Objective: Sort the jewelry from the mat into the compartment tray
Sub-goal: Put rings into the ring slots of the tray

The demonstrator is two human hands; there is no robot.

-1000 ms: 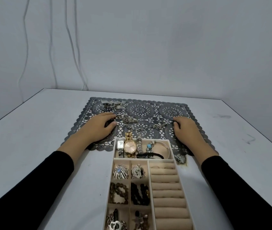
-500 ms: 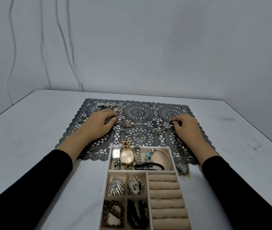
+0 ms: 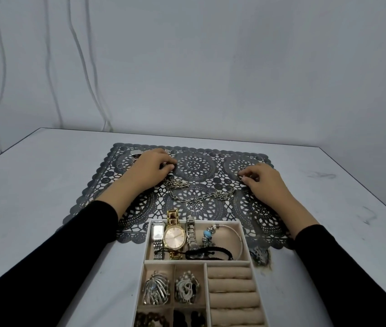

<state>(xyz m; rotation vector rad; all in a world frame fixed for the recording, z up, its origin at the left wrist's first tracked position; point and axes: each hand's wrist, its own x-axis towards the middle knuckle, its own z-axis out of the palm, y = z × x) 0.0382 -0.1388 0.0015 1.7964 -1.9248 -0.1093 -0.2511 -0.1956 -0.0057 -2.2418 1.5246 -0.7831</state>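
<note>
A dark lace mat point(image 3: 211, 208) lies on the white table, with the beige compartment tray point(image 3: 246, 241) at its near edge. A silver chain point(image 3: 199, 198) lies across the mat's middle. My left hand point(image 3: 149, 168) is on the mat's far left, its fingertips curled down onto a small metal piece point(image 3: 170, 165) by the chain's end. On the mat's right, my right hand point(image 3: 265, 182) pinches a small silver ring point(image 3: 241, 176) at its fingertips. Several small silver pieces point(image 3: 136, 156) lie beyond the left hand, partly hidden by it.
The tray's far compartment holds watches point(image 3: 175, 237), a bangle and a black cord bracelet. Brooches point(image 3: 155, 291) and beads fill the small left compartments, and padded ring rolls point(image 3: 231, 286) run down the right. A dark sparkly piece point(image 3: 260, 254) lies right of the tray.
Both hands have slid farther away across the mat, the left to the far left corner, the right onto the small ring. The view has tilted up, so the tray sits lower.
</note>
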